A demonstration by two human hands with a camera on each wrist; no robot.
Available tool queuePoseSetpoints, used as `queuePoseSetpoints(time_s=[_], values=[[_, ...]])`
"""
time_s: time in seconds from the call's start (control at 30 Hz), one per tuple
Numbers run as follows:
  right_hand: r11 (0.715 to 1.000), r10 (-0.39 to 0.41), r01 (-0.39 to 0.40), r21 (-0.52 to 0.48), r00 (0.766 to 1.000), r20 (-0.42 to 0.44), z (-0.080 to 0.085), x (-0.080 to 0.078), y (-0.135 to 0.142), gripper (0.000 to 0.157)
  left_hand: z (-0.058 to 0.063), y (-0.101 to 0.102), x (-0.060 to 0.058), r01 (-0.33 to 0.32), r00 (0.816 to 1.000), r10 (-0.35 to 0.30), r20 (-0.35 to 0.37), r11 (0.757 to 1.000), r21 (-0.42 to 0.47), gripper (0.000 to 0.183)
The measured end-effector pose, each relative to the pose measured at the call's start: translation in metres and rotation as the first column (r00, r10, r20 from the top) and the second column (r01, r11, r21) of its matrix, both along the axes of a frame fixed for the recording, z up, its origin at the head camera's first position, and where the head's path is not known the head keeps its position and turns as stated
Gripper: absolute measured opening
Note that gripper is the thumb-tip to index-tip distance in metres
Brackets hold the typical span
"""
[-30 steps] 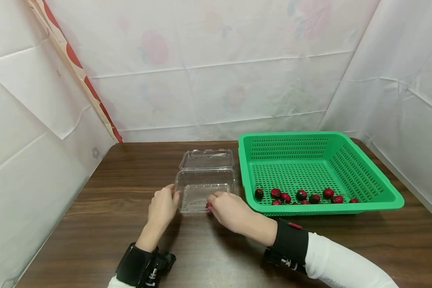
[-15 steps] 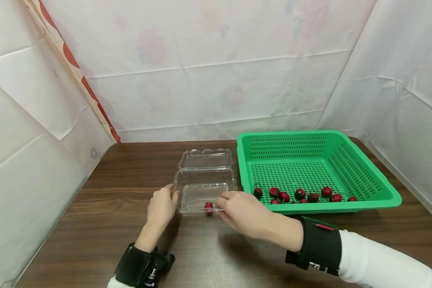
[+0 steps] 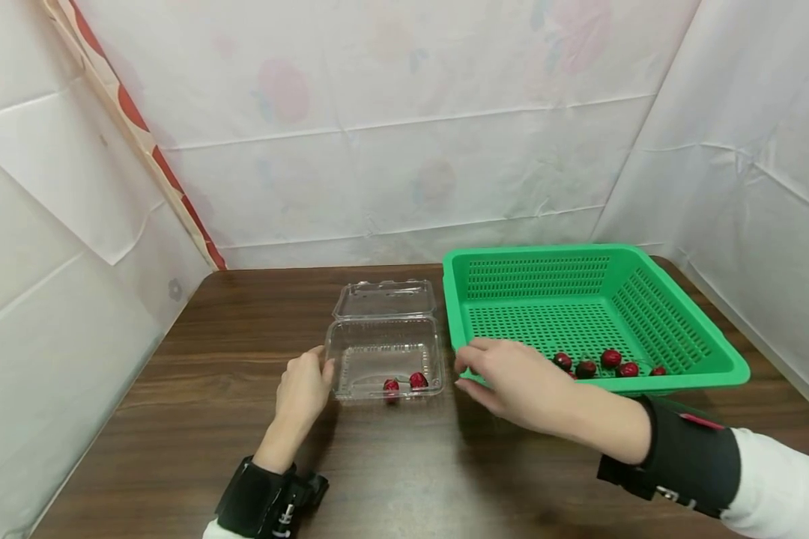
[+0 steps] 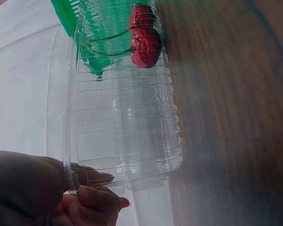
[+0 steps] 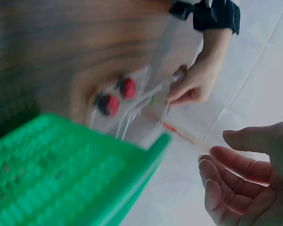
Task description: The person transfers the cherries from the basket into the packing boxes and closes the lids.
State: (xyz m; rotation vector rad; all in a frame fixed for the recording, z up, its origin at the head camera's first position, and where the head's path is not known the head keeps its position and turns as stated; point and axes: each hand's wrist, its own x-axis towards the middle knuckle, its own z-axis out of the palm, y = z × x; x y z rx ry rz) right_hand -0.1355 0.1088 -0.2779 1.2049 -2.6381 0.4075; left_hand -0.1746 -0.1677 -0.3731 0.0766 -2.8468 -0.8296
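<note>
A clear plastic clamshell box (image 3: 384, 358) lies with its lid (image 3: 386, 299) folded back. Two red cherries with green stems, one of them a cherry (image 3: 418, 380) at the right, sit along the near side inside it. My left hand (image 3: 303, 389) pinches the box's left rim between thumb and fingers, as the left wrist view shows. Past the right edge of the box, my right hand (image 3: 519, 385) is over the near left corner of the green basket (image 3: 546, 273). Its fingers are loosely bent with nothing between them, seen in the right wrist view.
Several more cherries (image 3: 610, 359) lie along the near side of the basket, some hidden behind my right hand. Both containers stand on a dark wooden table (image 3: 256, 314). White sheeting (image 3: 391, 180) walls the back and both sides.
My right hand has let go of a cherry in the box, so two now show there, and has moved right toward the basket. The left hand has stayed at the box's rim.
</note>
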Motion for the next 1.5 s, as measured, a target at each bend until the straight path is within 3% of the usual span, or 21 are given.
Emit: queuePoseSetpoints(time_s=[0.33,0.67,1.17,1.5], values=[[0.994,-0.106,0.106,0.000,0.993,0.051,0.006,-0.020,0.036,0.007,0.000,0.000,0.000,-0.002,1.000,0.002,-0.017,1.000,0.002,0.035],[0.969,-0.241,0.228,0.090,0.954,0.180,-0.011,-0.044,0.062,0.008,0.000,0.001,0.000,-0.016,1.000,0.016,-0.006,1.000,0.006,0.035],[0.946,-0.322,0.298,0.127,0.905,0.279,-0.043,-0.066,0.083,0.021,0.001,0.002,0.001,-0.005,1.000,0.005,-0.015,1.000,0.014,0.035],[0.942,-0.332,0.300,0.152,0.899,0.286,-0.058,-0.072,0.087,0.026,0.000,0.001,0.000,-0.006,1.000,0.006,-0.009,1.000,0.013,0.035]])
